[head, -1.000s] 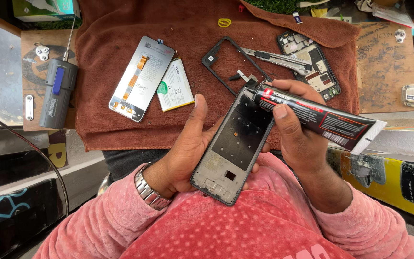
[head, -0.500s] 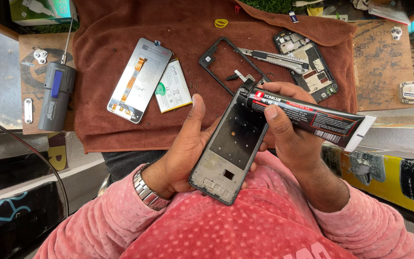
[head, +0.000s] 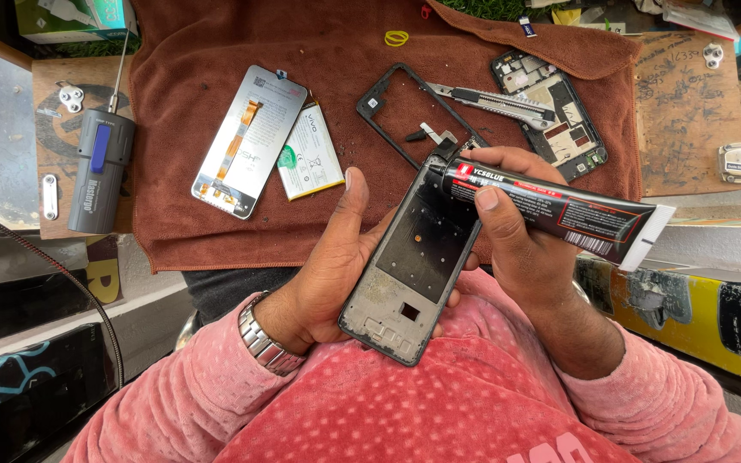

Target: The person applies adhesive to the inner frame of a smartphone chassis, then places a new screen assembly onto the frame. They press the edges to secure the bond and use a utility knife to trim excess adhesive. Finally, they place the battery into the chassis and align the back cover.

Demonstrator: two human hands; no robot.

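Your left hand (head: 328, 274) cradles the phone frame (head: 413, 257) from below, thumb up along its left edge and fingers wrapped behind it, holding it over your lap just this side of the bench (head: 688, 111). Your right hand (head: 521, 231) is closed around the black glue tube (head: 551, 206) near its nozzle end, with the tip resting at the frame's upper right corner. The frame looks thin and light, stiff enough to hold flat but likely to bend or crack if you squeeze across its open middle, so grip it by the long side rails as you do now and keep your fingers off the edge where glue goes. The tube is soft and yields to pressure; pinching close to the nozzle should give you the finest control, and a light squeeze is probably enough. Beyond your hands, on the brown towel (head: 216, 223), lie a screen panel (head: 250, 141) and a battery (head: 310, 154) past your left hand, an empty bezel (head: 379, 99) straight ahead, and a utility knife (head: 490, 101) over a circuit board (head: 559, 116) past your right hand.
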